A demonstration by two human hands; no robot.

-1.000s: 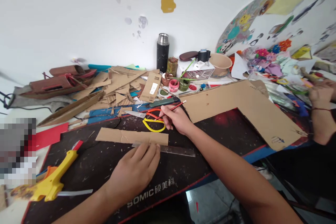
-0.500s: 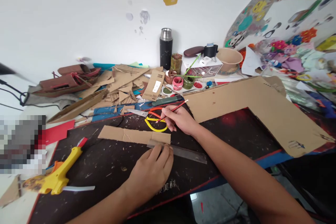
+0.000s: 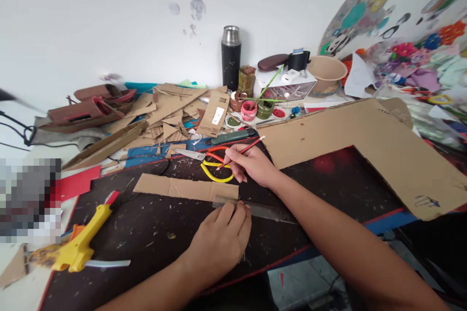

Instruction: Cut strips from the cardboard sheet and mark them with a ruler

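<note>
My left hand [image 3: 222, 235] grips a clear ruler [image 3: 272, 212] from above, fingertips at its left part. That end of the ruler overlaps the lower right corner of a brown cardboard strip [image 3: 182, 188], which lies flat on the dark mat. Held between the fingers of my right hand [image 3: 253, 164] is a red pencil [image 3: 248, 147], its point down to the left, above the cardboard strip. Scissors [image 3: 189, 154] with orange and yellow handles lie just beside and partly behind my right hand.
A yellow glue gun [image 3: 83, 235] lies at the left. Cardboard scraps [image 3: 175, 107], a green utility knife [image 3: 233, 136], paint jars [image 3: 249, 111] and a black thermos [image 3: 231, 63] are along the back. A large L-shaped cardboard piece [image 3: 379, 141] covers the right side.
My left hand and the ruler have slid a little to the right along the strip. My right hand keeps the pencil in nearly the same place. The view has shifted slightly.
</note>
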